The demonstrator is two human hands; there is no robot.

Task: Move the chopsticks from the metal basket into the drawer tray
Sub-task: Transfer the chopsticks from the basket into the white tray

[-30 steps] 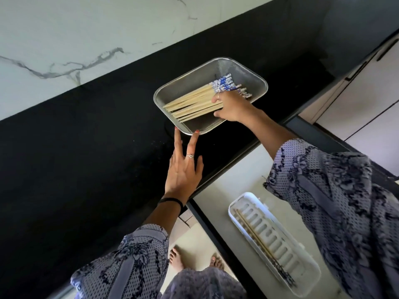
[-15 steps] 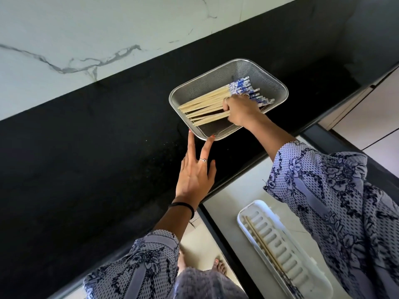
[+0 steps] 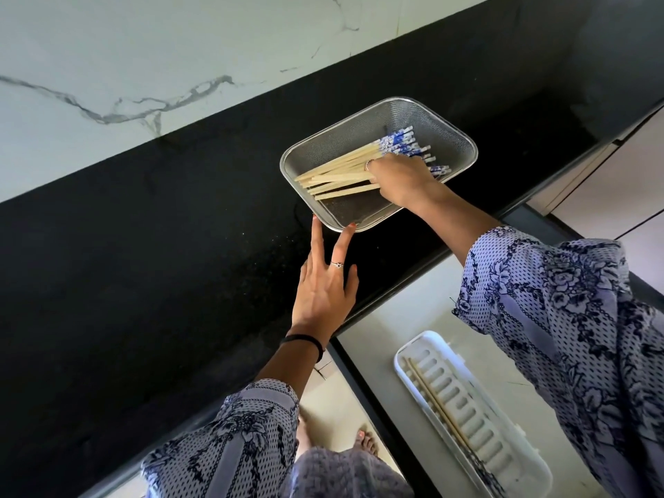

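Observation:
A metal mesh basket (image 3: 445,127) stands on the black counter and holds several pale wooden chopsticks (image 3: 337,170) with blue-and-white patterned ends. My right hand (image 3: 402,181) is inside the basket, its fingers curled over the middle of the chopstick bundle. My left hand (image 3: 325,282) lies flat on the counter with straight fingers, two fingertips touching the basket's near rim. Below the counter, a white ribbed tray (image 3: 517,451) lies in the open drawer with a pair of chopsticks (image 3: 436,404) along its left side.
A white marble wall (image 3: 143,66) backs the black counter (image 3: 143,264). The open drawer (image 3: 391,318) shows its pale grey bottom around the tray. White cabinet fronts (image 3: 611,181) stand at the right. My bare feet show on the floor below.
My right hand has closed further down onto the chopsticks, and the bundle has spread out a little. My left hand stays at the basket's near rim.

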